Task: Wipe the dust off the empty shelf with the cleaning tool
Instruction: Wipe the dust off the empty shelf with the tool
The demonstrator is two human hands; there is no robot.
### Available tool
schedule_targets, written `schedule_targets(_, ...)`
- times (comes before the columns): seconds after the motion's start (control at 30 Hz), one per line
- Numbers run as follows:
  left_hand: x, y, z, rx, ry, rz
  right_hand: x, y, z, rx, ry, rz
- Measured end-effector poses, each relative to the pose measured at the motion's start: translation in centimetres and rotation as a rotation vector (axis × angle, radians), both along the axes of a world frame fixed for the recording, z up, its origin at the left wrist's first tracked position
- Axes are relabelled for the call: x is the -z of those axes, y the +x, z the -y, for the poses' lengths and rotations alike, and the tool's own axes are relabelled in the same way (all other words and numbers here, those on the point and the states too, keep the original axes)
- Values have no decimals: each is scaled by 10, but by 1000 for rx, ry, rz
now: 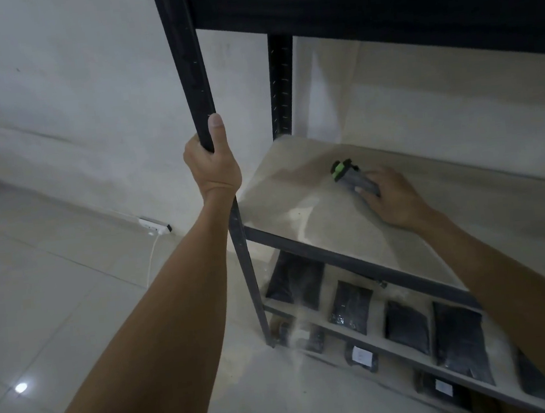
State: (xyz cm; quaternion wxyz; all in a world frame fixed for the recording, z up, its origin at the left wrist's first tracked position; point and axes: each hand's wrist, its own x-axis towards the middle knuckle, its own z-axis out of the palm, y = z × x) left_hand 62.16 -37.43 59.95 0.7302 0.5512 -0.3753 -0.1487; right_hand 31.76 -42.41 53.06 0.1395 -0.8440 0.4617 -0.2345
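Note:
The empty shelf (315, 215) is a pale, dusty board in a black metal rack, with a wiped streak near its left front. My right hand (391, 196) rests on the board and grips a grey cleaning tool (351, 178) with a green and black end that points to the back left corner. My left hand (212, 164) is wrapped around the rack's front left upright post (191, 81), thumb pointing up. Dust drifts down off the shelf's front edge near the post's foot.
Lower shelves hold several black packets (350, 307), some with white labels. A dark upper shelf (378, 6) overhangs the board. A white power strip (154, 225) with a cable lies on the tiled floor by the wall at the left.

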Motion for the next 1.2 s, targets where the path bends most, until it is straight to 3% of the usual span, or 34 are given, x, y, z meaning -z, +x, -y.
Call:
schedule_targets(0.33, 1, 0, -1, 4, 0, 14, 16, 26, -92, -191, -4, -17)
schedule_targets(0.43, 1, 0, -1, 2, 2, 15, -3, 37, -110, -355, 226, 86)
schedule_targets(0.5, 3, 0, 0, 8, -4, 16, -20, 36, -92, -347, 352, 165)
schedule_targets(0.63, 6, 3, 4, 11, -16, 18, -36, 34, -2, 27, 205, 184)
schedule_targets(0.83, 11, 5, 10, 6, -37, 21, 3, 68, 74, 93, 57, -9)
schedule_targets(1.2, 8, 3, 9, 20, -54, -6, 16, 79, -20, -352, 14, -48)
